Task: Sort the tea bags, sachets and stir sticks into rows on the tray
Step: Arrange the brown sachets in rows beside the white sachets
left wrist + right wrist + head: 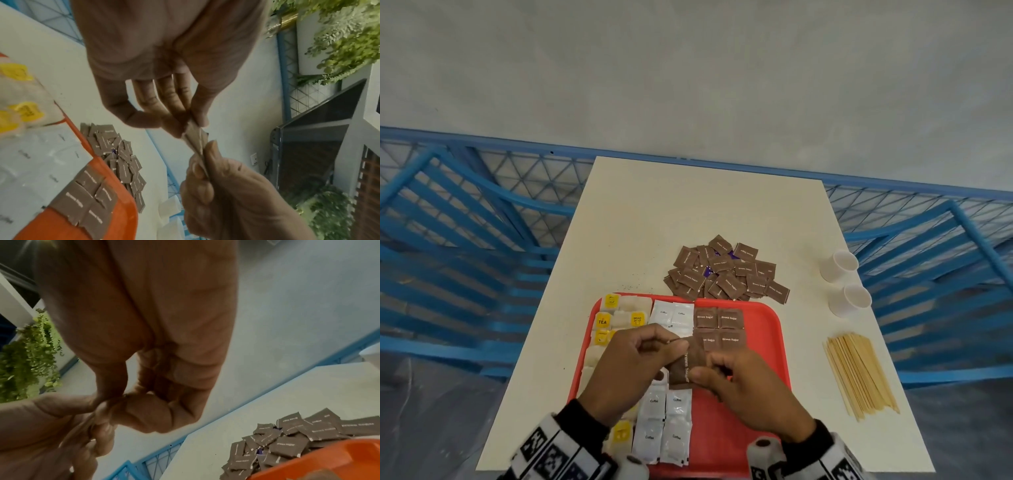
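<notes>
Both hands sit closest to the viewer, raised over the middle of the red tray (774, 329). Between them is one brown sugar sachet (686, 363), held up off the tray. The left hand (626, 363) pinches its far end with thumb and fingers curled onto it; the right hand (746, 383) pinches its near end the same way. In the left wrist view the sachet (195, 139) shows edge-on, stretched between the two pinches.

Its long axis runs roughly twelve to six, the printed words reading along that line. The four brown sachets already laid (719, 329) sit just beyond it, at about one o'clock from the fingers, in two pairs with their print running nine to three. So I judge the held sachet needs a quarter turn before it goes down, and the free red space next in line lies at about four o'clock from the laid block, under and beside the right hand. That hand is the nearer one for setting it down.

White coffee sachets (664, 425) fill the strip at the tray's middle, and tea bags (619, 317) line its nine o'clock side.

On the counter (688, 212), the loose heap of brown sachets (726, 270) waits at twelve o'clock beyond the tray. The stir sticks (859, 373) lie bundled at three o'clock, not yet on the tray, with two white cups (842, 281) beyond them.
</notes>
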Demonstrator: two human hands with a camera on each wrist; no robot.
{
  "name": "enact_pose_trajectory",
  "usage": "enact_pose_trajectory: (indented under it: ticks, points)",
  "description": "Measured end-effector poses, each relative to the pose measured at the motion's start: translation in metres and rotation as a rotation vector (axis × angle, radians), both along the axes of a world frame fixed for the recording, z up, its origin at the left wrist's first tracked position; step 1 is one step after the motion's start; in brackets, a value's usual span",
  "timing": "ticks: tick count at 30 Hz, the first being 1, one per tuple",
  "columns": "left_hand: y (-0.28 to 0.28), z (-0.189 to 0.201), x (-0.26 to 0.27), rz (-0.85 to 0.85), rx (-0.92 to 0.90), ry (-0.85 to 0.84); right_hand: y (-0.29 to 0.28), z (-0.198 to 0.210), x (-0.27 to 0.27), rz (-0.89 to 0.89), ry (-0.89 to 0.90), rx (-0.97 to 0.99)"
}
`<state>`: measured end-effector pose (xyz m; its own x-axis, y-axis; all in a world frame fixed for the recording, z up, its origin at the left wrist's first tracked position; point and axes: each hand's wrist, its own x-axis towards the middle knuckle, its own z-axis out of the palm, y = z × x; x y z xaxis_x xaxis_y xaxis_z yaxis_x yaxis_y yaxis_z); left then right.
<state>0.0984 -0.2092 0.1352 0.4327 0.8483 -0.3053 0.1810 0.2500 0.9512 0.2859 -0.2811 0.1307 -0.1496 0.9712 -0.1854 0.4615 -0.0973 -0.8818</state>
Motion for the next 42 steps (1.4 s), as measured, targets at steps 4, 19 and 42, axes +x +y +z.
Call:
enact_pose_trajectory:
  ticks: [4,19,42]
  points:
    - [-0.004,-0.009,0.000,0.043,-0.087,-0.030,-0.003,-0.002,0.003,0.050,-0.060,0.025]
    - [-0.021,-0.037,0.010,0.168,-0.427,0.003,-0.010,-0.036,-0.005,-0.518,0.298,0.003]
    - [-0.022,-0.072,-0.032,-0.130,-0.189,0.367,0.014,-0.159,0.027,-0.725,-0.130,-0.424]
